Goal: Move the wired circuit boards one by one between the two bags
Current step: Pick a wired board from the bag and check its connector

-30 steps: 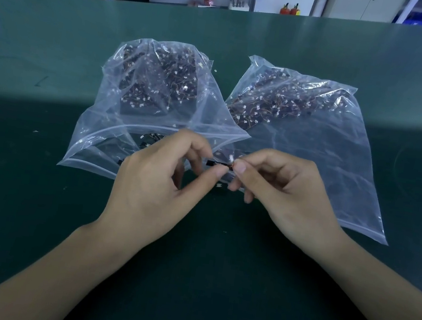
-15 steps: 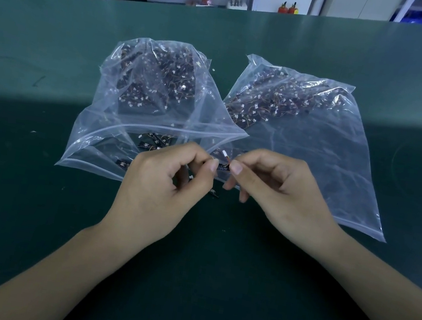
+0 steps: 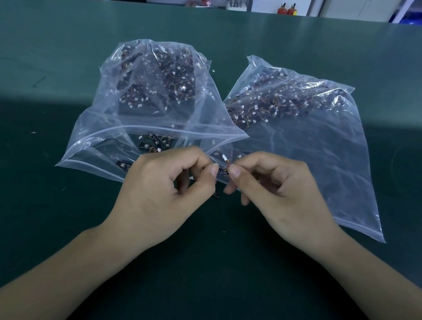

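The left hand (image 3: 162, 191) and right hand (image 3: 275, 198) pinch one small black wired circuit board (image 3: 222, 171) between thumbs and forefingers, as they did a second ago, though the thumb tips now sit closer together over it. Beyond the left hand lies the open clear plastic bag (image 3: 140, 112); beyond the right, the flatter clear plastic bag (image 3: 322, 148), both on the dark green table (image 3: 35, 203).
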